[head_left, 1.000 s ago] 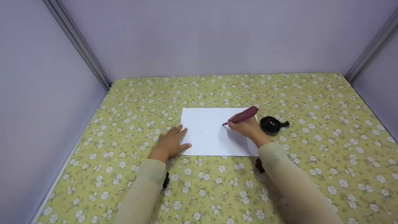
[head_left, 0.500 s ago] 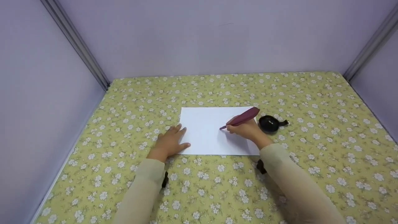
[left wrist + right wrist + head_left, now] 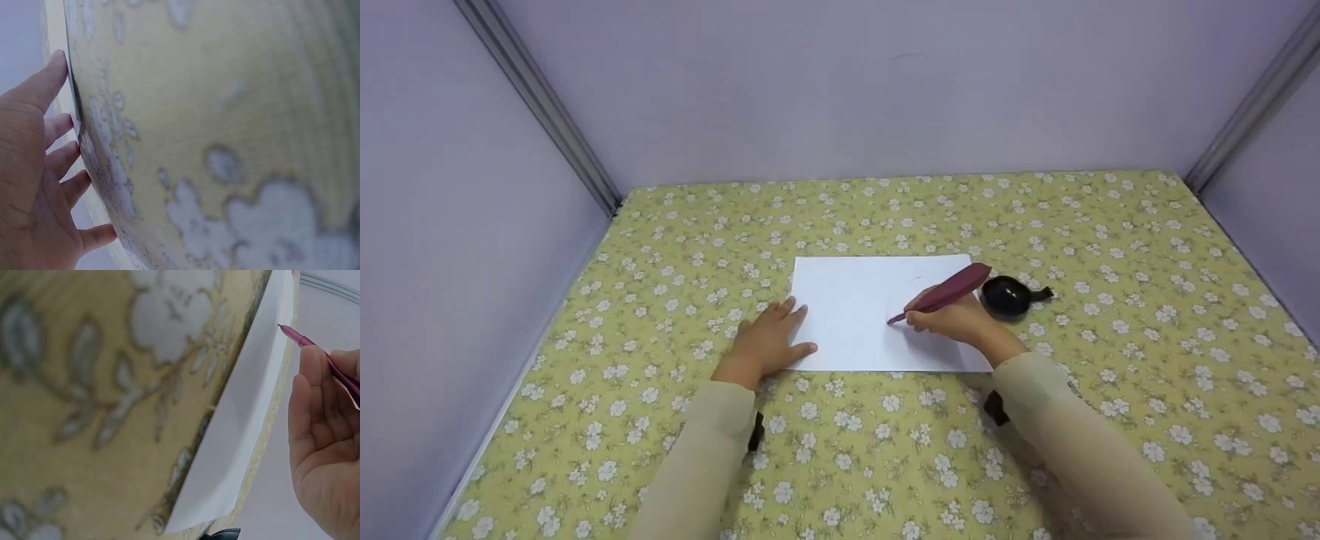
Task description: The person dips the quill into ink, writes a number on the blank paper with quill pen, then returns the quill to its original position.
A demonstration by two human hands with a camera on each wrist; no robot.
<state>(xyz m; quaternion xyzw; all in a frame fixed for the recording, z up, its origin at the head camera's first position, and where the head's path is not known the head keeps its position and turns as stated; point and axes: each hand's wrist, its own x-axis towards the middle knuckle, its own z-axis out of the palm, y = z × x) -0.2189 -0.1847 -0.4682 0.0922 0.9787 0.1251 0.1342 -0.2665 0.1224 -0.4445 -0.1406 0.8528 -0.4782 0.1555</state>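
Note:
A sheet of white paper (image 3: 840, 330) lies flat on the flowered cloth, with a few faint marks on its right half. My right hand (image 3: 956, 319) pinches a dark-red feather-shaped pen (image 3: 952, 289), its tip down on the paper near the middle. In the right wrist view the pen (image 3: 306, 342) sits between thumb and fingers, point touching the sheet. My left hand (image 3: 769, 341) rests with spread fingers on the paper's left edge and the cloth beside it. The left wrist view shows those straight fingers (image 3: 45, 84) at the paper's edge.
Just right of the paper stands a small glossy black bowl (image 3: 1005, 296) with a short handle pointing right. Yellow flowered cloth (image 3: 720, 225) covers the table. Pale lilac panels (image 3: 840, 90) with grey metal corner posts (image 3: 547, 112) enclose it at the back and sides.
My right hand has drawn the pen tip toward me and slightly left, and faint marks now show on the paper. My left hand stays in place.

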